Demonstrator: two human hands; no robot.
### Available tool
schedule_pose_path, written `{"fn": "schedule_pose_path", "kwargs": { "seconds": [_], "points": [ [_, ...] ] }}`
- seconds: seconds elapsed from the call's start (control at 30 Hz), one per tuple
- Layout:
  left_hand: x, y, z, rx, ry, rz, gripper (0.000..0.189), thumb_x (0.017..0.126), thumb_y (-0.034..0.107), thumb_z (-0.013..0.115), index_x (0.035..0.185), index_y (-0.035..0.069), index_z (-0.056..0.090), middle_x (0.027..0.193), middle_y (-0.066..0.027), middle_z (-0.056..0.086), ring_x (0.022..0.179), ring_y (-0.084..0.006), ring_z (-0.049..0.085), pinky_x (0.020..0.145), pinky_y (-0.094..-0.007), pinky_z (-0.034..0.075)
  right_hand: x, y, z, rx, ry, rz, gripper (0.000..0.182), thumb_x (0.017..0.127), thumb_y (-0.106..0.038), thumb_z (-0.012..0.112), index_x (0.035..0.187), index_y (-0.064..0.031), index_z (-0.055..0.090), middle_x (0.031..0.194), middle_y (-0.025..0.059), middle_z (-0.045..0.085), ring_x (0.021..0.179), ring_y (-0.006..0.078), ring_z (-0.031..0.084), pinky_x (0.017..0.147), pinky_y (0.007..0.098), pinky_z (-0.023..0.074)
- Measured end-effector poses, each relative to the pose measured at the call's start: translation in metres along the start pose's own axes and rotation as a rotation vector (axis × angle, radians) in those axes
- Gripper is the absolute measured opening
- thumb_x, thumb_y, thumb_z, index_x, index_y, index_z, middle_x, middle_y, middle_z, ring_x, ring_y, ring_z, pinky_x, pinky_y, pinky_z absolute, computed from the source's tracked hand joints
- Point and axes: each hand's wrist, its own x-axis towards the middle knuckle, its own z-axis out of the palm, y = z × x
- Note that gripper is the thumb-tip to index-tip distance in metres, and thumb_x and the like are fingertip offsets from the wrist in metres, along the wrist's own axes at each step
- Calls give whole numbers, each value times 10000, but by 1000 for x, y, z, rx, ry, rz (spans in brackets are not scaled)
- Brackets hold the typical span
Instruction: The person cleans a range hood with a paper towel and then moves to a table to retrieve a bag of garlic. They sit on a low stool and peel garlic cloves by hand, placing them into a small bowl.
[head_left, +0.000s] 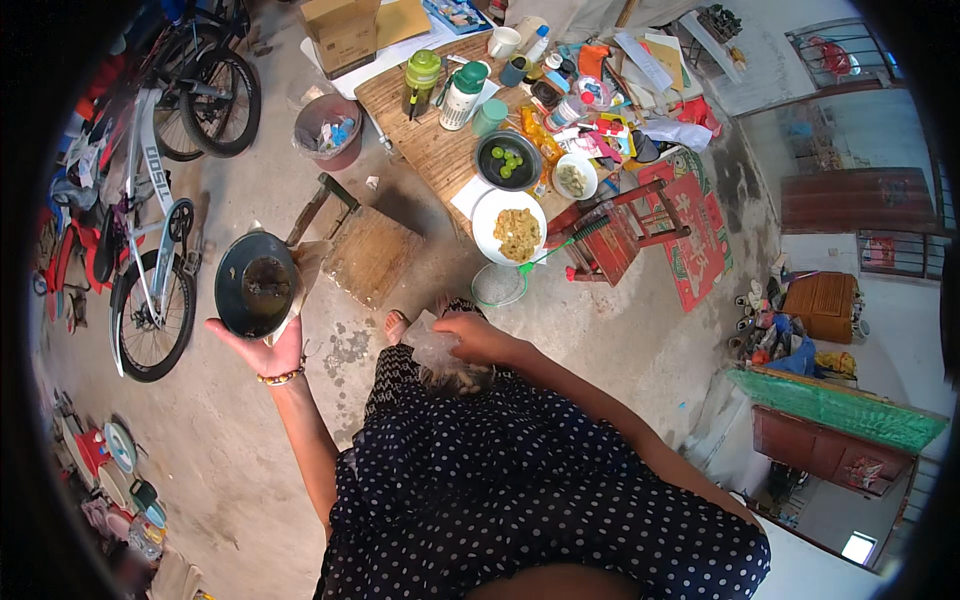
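Note:
My left hand (279, 352) holds up a dark round bowl (255, 285) from beneath, with a little murky liquid or residue inside and something pale, like paper, behind its right edge. In front of my lap, my right hand (469, 337) grips the gathered top of a clear plastic bag (433, 351); brownish pieces (469, 381) show in its lower part. Ahead, at the corner of a wooden table (405, 131), are a white plate (486, 217) of yellowish-brown food, a dark bowl (487, 169) of green fruit and a small white bowl (561, 186) with pale contents.
A wooden stool (375, 255) stands between the dark bowl and the table. Behind it is a lined waste bin (328, 146). Bicycles (154, 217) are at the left. A racket with green rim (500, 285) and a red wooden chair (611, 240) adjoin the table. Bottles and packets crowd the tabletop.

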Motion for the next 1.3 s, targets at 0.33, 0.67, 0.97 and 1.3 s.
{"fn": "schedule_pose_path", "kwargs": {
  "seconds": [0.33,0.67,0.97,1.3],
  "points": [
    [39,-24,43,-5,75,101,961,685,612,626,1366,31,276,1398,-194,292,1274,-372,297,1084,-503,217,60,26,-113,154,-703,167,470,824,-444,574,850,23,616,779,118,634,720,202,588,651,335,449],
    [59,-58,76,-87,42,176,1001,671,535,684,1381,5,218,1408,-203,269,1303,-346,257,1103,-463,195,91,47,-69,785,-518,-67,269,878,-213,532,828,43,598,750,54,619,682,99,535,640,259,422],
    [61,-65,79,-131,13,198,1020,660,481,721,1383,-10,194,1415,-217,245,1308,-345,245,1110,-456,172,148,108,-166,660,-72,236,189,853,-166,559,911,-8,644,765,3,616,686,56,522,609,215,418],
    [55,-64,59,-150,136,213,1008,691,481,700,1389,-8,163,1419,-220,232,1310,-346,238,1108,-472,169,249,237,-208,374,643,482,231,744,-170,546,626,23,590,608,142,615,554,235,599,550,335,455]
  ]
}}
